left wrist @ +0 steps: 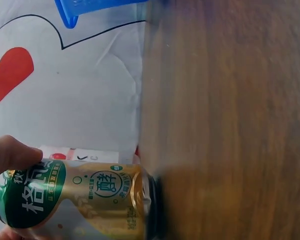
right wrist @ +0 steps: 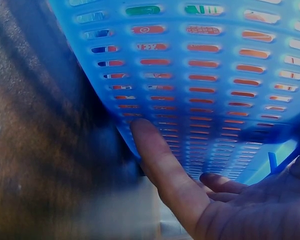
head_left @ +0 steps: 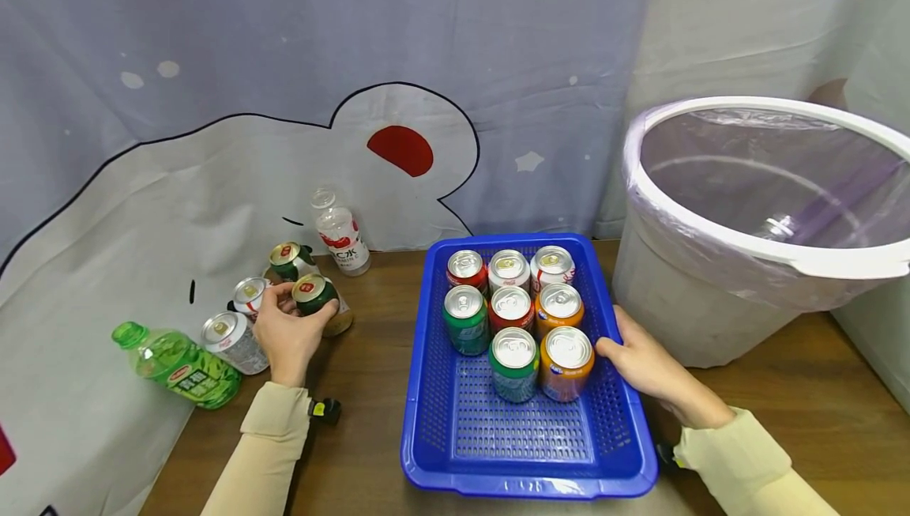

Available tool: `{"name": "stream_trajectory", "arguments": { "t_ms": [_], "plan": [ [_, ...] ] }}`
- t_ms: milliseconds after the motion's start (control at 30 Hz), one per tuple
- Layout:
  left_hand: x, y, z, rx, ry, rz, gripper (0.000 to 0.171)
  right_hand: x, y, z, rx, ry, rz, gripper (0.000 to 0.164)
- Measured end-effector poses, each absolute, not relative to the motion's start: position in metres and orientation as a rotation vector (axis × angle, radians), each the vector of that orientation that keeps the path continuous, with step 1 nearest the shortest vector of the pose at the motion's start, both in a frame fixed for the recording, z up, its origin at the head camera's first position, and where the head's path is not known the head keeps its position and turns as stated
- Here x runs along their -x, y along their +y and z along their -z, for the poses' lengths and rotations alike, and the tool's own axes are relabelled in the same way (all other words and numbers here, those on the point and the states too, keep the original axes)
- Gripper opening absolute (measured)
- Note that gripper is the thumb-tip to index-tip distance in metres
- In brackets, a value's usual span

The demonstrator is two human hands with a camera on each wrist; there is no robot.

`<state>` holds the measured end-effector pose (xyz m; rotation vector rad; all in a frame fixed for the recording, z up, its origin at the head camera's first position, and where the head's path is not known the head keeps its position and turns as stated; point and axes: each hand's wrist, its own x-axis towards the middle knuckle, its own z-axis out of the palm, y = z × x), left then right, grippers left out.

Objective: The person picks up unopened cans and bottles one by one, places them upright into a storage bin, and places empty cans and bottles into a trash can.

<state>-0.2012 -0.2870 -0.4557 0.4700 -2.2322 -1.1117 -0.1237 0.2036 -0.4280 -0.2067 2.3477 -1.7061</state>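
My left hand (head_left: 284, 338) grips a green and gold can (head_left: 313, 295) near its top, at the left of the table. The left wrist view shows the thumb on the green end of this can (left wrist: 97, 187). At the right side of a blue plastic basket (head_left: 529, 487), my right hand (head_left: 650, 366) holds the rim, its thumb over the edge. From the right wrist, its fingers (right wrist: 160, 155) lie against the slotted outside of the basket. Several cans stand inside, among them a front green can (head_left: 515, 366) and an orange can (head_left: 566, 366).
Close to the left hand are another green-topped can (head_left: 286, 261), a silver can (head_left: 235, 342), a white can (head_left: 250, 295) and a green bottle (head_left: 188, 370). A clear bottle (head_left: 341, 235) stands by the curtain. A lined bin (head_left: 682, 287) stands right of the basket.
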Motion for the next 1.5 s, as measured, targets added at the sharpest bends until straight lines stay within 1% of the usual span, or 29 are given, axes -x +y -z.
{"name": "stream_trajectory", "arguments": {
  "t_ms": [200, 333, 600, 800, 967, 1200, 1500],
  "plan": [
    [0.196, -0.281, 0.444, -0.449, -2.235, 1.115, 0.063, 0.124, 0.203, 0.426, 0.214, 2.366, 1.692, 0.051],
    [0.190, -0.275, 0.432, -0.371, -2.215, 1.127, 0.064, 0.124, 0.203, 0.427, 0.208, 2.367, 1.691, 0.051],
    [0.172, -0.255, 0.403, -0.101, -2.211, 1.250, 0.066, 0.123, 0.204, 0.429, 0.202, 2.369, 1.693, 0.051],
    [0.156, -0.238, 0.380, 0.056, -2.225, 1.268, 0.067, 0.122, 0.205, 0.429, 0.207, 2.359, 1.703, 0.051],
    [0.142, -0.225, 0.366, 0.219, -2.200, 1.405, 0.069, 0.123, 0.204, 0.429, 0.215, 2.357, 1.702, 0.052],
    [0.125, -0.207, 0.356, 0.441, -2.235, 1.460, 0.072, 0.123, 0.204, 0.429, 0.207, 2.352, 1.709, 0.053],
    [0.116, -0.187, 0.355, 0.616, -2.294, 1.495, 0.076, 0.123, 0.204, 0.428, 0.200, 2.355, 1.699, 0.053]
  ]
}}
